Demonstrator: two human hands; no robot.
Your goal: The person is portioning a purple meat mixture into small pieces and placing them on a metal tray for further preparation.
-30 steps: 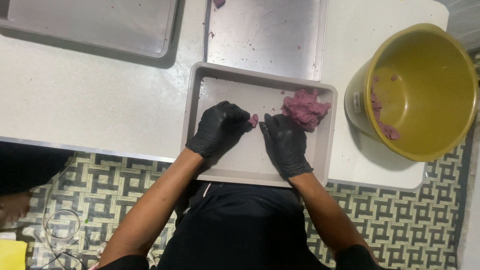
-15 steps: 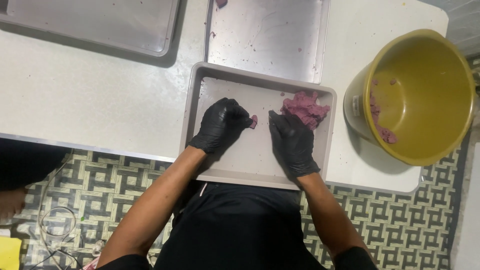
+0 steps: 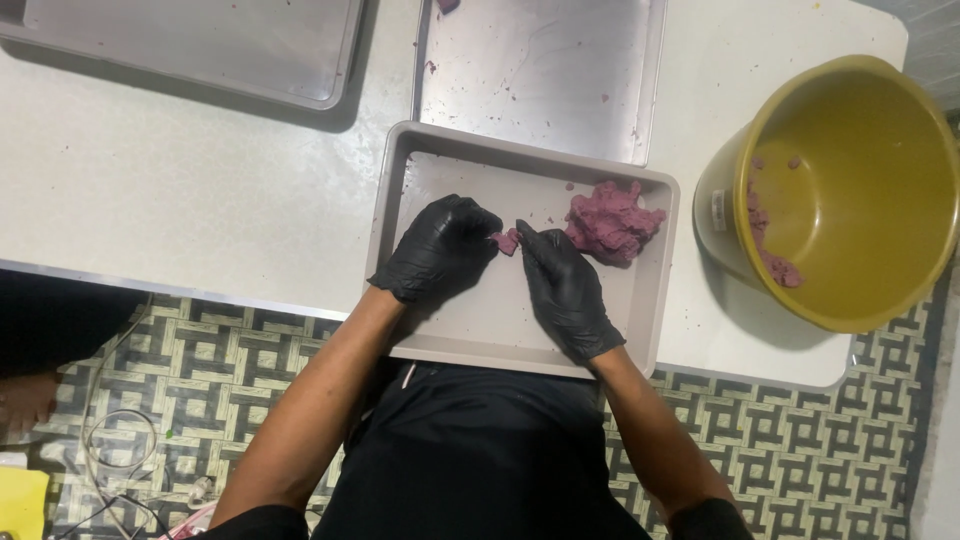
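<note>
Both my hands wear black gloves and hover over a grey rectangular tray. My left hand is curled, pinching a small piece of purple dough at its fingertips. My right hand lies just right of it, its fingertips touching the same small piece. A larger lump of purple dough rests in the tray's far right corner, beside my right hand.
An olive-yellow bucket with purple dough smears stands tilted at the right table edge. Two metal trays, one and another, lie at the back. The white table ends near me; patterned floor with cables lies below.
My right hand has shifted left from the big lump toward my left hand, meeting it at the small dough piece. The left hand stayed roughly in place.
</note>
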